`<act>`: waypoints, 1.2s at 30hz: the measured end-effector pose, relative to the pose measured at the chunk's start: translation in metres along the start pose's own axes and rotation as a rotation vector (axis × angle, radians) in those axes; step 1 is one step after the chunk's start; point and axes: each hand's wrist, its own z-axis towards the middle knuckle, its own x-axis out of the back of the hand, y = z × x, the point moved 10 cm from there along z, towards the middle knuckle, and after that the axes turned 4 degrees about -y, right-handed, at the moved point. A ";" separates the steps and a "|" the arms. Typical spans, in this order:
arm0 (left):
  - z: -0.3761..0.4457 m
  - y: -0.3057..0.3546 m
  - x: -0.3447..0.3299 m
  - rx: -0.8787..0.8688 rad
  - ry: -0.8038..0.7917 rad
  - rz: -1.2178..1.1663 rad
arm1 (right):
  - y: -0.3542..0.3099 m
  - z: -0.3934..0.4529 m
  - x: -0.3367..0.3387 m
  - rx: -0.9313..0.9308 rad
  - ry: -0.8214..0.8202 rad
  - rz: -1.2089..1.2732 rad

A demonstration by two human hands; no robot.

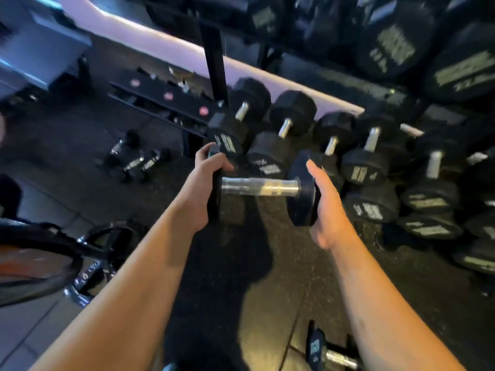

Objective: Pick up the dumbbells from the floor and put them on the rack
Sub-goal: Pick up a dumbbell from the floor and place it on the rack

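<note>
You are looking at a dim scene. Warm light pools on the floor (289,303), and your shadow (241,263) lies dark across it ahead of you. The chrome handle of the dumbbell (259,186) glints. At the upper right, labels on the racked dumbbells (396,46) smear with motion blur, and straight lines bow toward the edges.

a gym's free-weight corner — just beyond the gripped dumbbell (259,186), rows of hex dumbbells (292,129) fill a rack (213,57); speckled rubber flooring (267,277) lies beneath the grip, a weight plate (112,245) low to its left, small dumbbells (134,162) scattered farther left.
</note>
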 end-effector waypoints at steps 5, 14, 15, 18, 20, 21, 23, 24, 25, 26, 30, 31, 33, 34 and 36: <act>-0.051 0.186 -0.002 -0.161 -0.014 -0.015 | -0.146 -0.027 -0.100 0.102 -0.056 0.023; -0.045 0.328 0.037 -0.343 0.021 -0.204 | -0.286 0.009 -0.223 0.188 -0.235 -0.007; -0.034 0.333 0.041 -0.341 0.037 -0.214 | -0.292 0.027 -0.229 0.185 -0.240 -0.021; 0.006 0.346 0.048 -0.324 0.102 -0.229 | -0.314 0.079 -0.250 0.176 -0.287 -0.085; 0.035 0.356 0.054 -0.328 0.164 -0.243 | -0.324 0.121 -0.261 0.168 -0.331 -0.113; 0.049 0.363 0.055 -0.336 0.179 -0.268 | -0.330 0.142 -0.269 0.162 -0.357 -0.145; 0.080 0.378 0.058 -0.336 0.197 -0.315 | -0.341 0.184 -0.284 0.143 -0.415 -0.147; 0.096 0.386 0.061 -0.336 0.207 -0.336 | -0.347 0.202 -0.292 0.131 -0.419 -0.158; 0.111 0.394 0.066 -0.338 0.225 -0.347 | -0.353 0.218 -0.300 0.119 -0.416 -0.166; 0.126 0.403 0.070 -0.344 0.241 -0.361 | -0.359 0.235 -0.311 0.124 -0.431 -0.173; 0.189 0.445 0.086 -0.386 0.245 -0.359 | -0.381 0.306 -0.347 0.150 -0.439 -0.197; 0.207 0.456 0.092 -0.390 0.253 -0.339 | -0.384 0.326 -0.356 0.139 -0.435 -0.219; 0.244 0.477 0.106 -0.397 0.270 -0.327 | -0.394 0.364 -0.374 0.143 -0.411 -0.236; 0.262 0.489 0.112 -0.399 0.271 -0.325 | -0.399 0.384 -0.381 0.144 -0.400 -0.224; 0.299 0.515 0.120 -0.408 0.262 -0.329 | -0.414 0.422 -0.402 0.147 -0.414 -0.213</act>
